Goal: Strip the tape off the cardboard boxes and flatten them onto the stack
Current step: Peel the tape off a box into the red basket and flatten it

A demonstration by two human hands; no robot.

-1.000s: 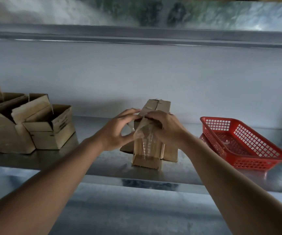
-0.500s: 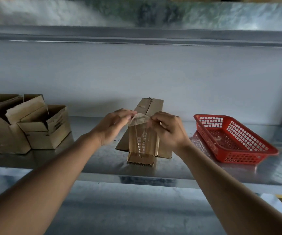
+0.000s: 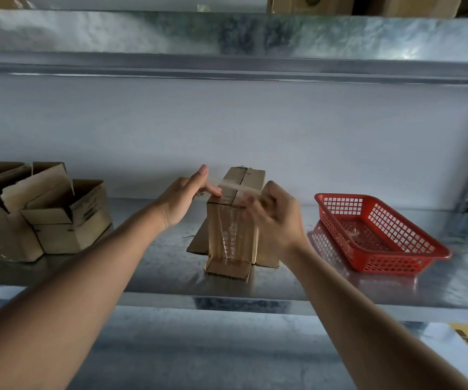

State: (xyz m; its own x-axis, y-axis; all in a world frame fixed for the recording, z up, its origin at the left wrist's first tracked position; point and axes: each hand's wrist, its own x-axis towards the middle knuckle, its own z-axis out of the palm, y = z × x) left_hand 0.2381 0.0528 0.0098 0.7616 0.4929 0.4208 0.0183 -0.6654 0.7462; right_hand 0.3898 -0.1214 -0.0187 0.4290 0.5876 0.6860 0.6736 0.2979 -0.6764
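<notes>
Pinching tape (image 3: 237, 187), right hand (image 3: 272, 218) curls; straight-fingered left hand (image 3: 183, 199) touches the box (image 3: 231, 235).

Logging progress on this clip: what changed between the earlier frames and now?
The right hand has peeled a tape strip off the top front edge of the cardboard box and pulls it rightward, pinched. The left hand has straightened its fingers, one fingertip touching the box top. Unchanged: the box stands on the metal shelf, open boxes left, red basket right.
</notes>
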